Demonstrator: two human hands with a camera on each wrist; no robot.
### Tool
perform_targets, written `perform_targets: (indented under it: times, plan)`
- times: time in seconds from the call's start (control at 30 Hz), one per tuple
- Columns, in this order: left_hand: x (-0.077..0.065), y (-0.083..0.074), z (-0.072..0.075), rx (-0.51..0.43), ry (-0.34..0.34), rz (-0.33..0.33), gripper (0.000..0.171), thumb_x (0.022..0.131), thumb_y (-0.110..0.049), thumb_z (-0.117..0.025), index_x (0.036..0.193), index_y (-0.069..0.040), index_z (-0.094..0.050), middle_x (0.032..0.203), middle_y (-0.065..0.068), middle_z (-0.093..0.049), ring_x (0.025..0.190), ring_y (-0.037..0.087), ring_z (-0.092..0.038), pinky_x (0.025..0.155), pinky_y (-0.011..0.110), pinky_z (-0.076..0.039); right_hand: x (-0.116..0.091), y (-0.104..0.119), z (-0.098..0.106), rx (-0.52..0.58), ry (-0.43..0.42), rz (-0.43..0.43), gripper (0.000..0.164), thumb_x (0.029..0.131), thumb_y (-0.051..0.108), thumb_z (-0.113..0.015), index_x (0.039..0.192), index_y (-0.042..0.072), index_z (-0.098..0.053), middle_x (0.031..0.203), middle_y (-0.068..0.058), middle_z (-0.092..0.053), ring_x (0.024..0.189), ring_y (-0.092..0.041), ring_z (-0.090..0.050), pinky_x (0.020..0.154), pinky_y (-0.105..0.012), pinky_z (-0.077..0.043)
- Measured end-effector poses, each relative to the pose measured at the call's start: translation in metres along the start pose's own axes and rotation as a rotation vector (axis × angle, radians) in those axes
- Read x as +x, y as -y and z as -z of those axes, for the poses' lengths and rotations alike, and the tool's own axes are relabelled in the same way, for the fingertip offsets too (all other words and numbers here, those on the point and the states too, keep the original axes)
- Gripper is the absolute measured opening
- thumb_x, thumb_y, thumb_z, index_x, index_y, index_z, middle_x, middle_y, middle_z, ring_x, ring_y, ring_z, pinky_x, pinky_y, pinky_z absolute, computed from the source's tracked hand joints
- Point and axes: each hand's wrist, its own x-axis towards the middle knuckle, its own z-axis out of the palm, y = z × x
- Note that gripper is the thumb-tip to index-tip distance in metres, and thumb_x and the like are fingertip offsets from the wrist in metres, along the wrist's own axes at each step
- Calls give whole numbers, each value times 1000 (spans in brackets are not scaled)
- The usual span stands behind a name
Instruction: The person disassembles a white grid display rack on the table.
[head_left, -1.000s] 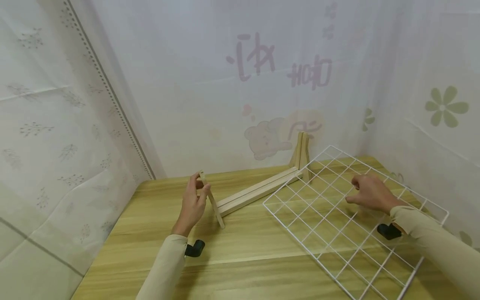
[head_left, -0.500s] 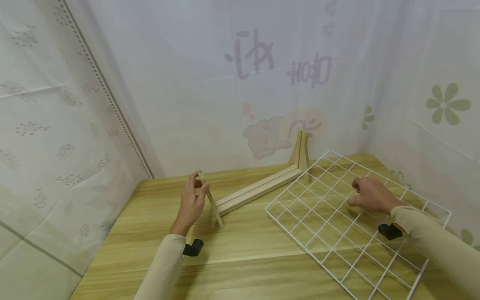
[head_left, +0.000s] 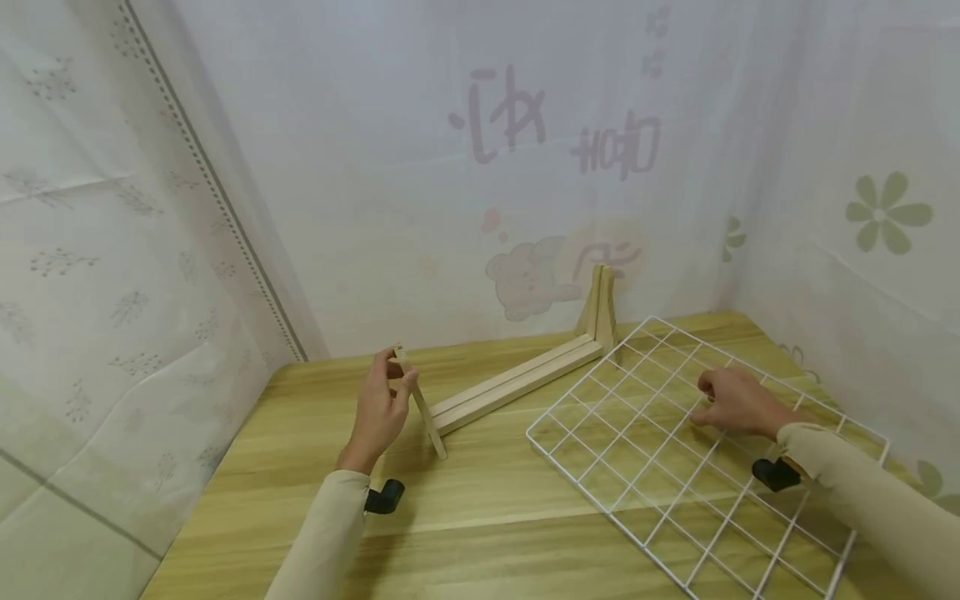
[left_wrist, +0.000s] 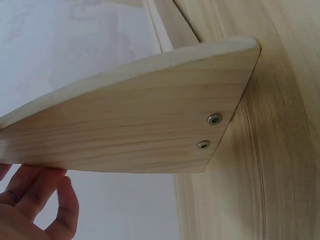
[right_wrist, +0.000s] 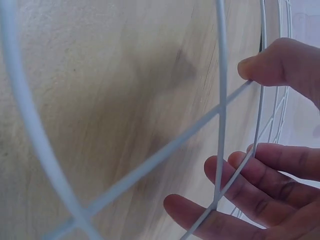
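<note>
Near the table's left side, my left hand (head_left: 378,412) holds the upper part of a slanted end panel (left_wrist: 130,110) of a light wooden stand (head_left: 517,383). The left wrist view shows fingertips at the panel's edge and two metal screws (left_wrist: 214,119) near its foot. A beam joins this panel to an upright end piece (head_left: 597,304) at the back. On the right, my right hand (head_left: 742,402) grips a white wire grid (head_left: 610,513). Its fingers (right_wrist: 250,195) pass behind the wires, and its thumb (right_wrist: 272,62) meets one wire.
The wood-grain table (head_left: 465,533) lies under everything. Pale printed curtains (head_left: 375,167) hang behind and at both sides. The grid's far left corner lies near the stand's back end piece.
The right hand and wire grid have come down slightly, so the grid's far corner is lower beside the stand. The left hand and wooden stand stay nearly as they were.
</note>
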Motion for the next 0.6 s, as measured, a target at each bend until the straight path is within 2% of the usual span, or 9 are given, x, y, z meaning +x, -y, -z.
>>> perform_targets:
  times: [0.13, 0.3, 0.47, 0.53, 0.6]
  plan:
    - [-2, 1, 1, 33, -42, -36, 40, 102, -17, -60, 135, -1, -48, 107, 16, -65, 100, 32, -67, 72, 35, -55, 3, 1, -3, 0, -3, 8, 51, 72, 26, -83, 102, -12, -67, 81, -9, -66, 69, -15, -51, 66, -36, -50]
    - [-5, 2, 3, 26, -68, -69, 35, 99, -15, -64, 130, -4, -52, 101, 13, -68, 96, 29, -68, 69, 32, -54, 7, 3, -5, -5, -2, 23, 48, 72, 27, -84, 99, -10, -68, 81, -9, -66, 70, -15, -52, 65, -35, -49]
    - [-9, 2, 8, 25, -68, -56, 33, 98, -18, -66, 127, -8, -54, 99, 11, -69, 93, 26, -69, 68, 33, -55, 8, 3, -6, 4, 30, 34, 46, 74, 27, -84, 98, -9, -68, 79, -7, -64, 70, -15, -50, 65, -33, -47]
    - [-10, 1, 9, 26, -69, -64, 33, 98, -17, -67, 127, -7, -54, 98, 12, -69, 92, 26, -69, 67, 38, -57, 9, 3, -7, 6, 36, 39, 44, 75, 26, -84, 98, -7, -68, 78, -6, -63, 69, -15, -48, 64, -31, -45]
    - [-10, 1, 10, 28, -72, -74, 34, 97, -16, -67, 127, -7, -55, 98, 12, -69, 91, 25, -69, 66, 38, -57, 9, 2, -8, 7, 34, 44, 41, 75, 26, -83, 96, -5, -68, 76, -4, -61, 67, -14, -46, 63, -30, -43]
